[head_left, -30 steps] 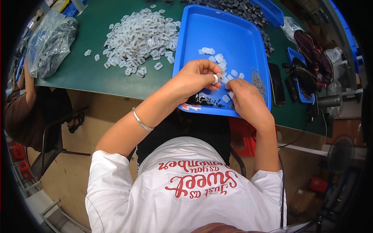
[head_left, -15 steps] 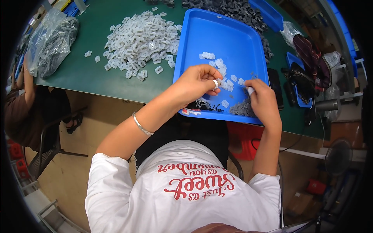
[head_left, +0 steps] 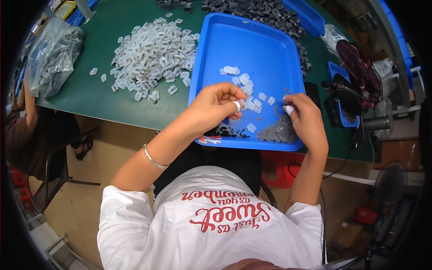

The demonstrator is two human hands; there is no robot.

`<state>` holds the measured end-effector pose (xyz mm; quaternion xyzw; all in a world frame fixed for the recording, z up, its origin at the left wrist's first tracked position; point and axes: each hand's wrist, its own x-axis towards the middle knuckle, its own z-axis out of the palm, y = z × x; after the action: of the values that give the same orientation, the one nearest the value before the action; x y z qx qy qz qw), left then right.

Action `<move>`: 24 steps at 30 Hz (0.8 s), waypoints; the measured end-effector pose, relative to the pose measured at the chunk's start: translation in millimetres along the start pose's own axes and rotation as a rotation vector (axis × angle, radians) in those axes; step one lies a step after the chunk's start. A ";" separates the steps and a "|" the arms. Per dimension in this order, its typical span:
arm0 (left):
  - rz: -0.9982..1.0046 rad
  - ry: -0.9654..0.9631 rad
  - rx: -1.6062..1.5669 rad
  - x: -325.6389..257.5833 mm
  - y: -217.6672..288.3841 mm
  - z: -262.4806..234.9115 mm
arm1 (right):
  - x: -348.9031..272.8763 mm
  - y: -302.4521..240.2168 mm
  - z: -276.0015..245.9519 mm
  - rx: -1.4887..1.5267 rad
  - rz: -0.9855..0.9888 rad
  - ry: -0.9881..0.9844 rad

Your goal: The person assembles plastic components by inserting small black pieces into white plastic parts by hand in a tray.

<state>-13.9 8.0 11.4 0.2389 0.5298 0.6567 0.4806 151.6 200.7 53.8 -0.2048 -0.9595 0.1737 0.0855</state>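
Note:
My left hand (head_left: 219,104) is over the blue tray (head_left: 194,76), thumb and fingers pinched on a small translucent plastic piece that the fingertips mostly hide. A white cover wraps its thumb. At the tray's right side is my right hand (head_left: 307,116), also with a white thumb cover; its fingers are bent toward the thumb, and whatever lies between them is too small to make out. Just below its fingertips lies a heap of tiny grey parts (head_left: 276,130). Several loose translucent pieces (head_left: 245,80) are scattered between the hands and beyond them.
Left of the tray, a large heap of translucent pieces (head_left: 150,56) covers the green table (head_left: 101,96). Dark grey parts (head_left: 265,15) are piled behind the tray. Tiny black parts (head_left: 227,131) lie at its near edge. A clear plastic bag (head_left: 56,56) sits far left.
The tray and table appear shifted slightly left and down in the picture. My left hand keeps its pinch; my right fingertips now show a slightly wider gap above the grey parts.

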 end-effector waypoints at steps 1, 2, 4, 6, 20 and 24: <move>0.013 -0.012 0.003 -0.7 -2.3 -1.3 | -0.7 7.1 -2.3 -0.056 -0.002 0.078; 0.025 -0.025 0.005 -1.1 -2.8 -0.9 | -1.2 13.7 -4.1 -0.112 -0.005 0.155; 0.028 -0.017 0.005 -2.1 -0.9 0.4 | 6.7 21.6 -2.5 -0.163 -0.008 0.170; 0.031 -0.010 0.005 -2.4 -1.2 -0.1 | 12.4 24.5 4.4 -0.222 -0.102 0.207; 0.039 -0.047 0.022 -2.2 -2.0 -1.3 | -3.3 0.1 20.0 -0.149 -0.177 0.167; 0.029 -0.028 0.062 -2.3 -1.5 0.6 | -8.6 4.5 26.8 0.223 0.056 0.179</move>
<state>-11.9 6.2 10.6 0.2704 0.5394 0.6437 0.4707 154.6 192.9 26.5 -0.2352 -0.9167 0.2625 0.1881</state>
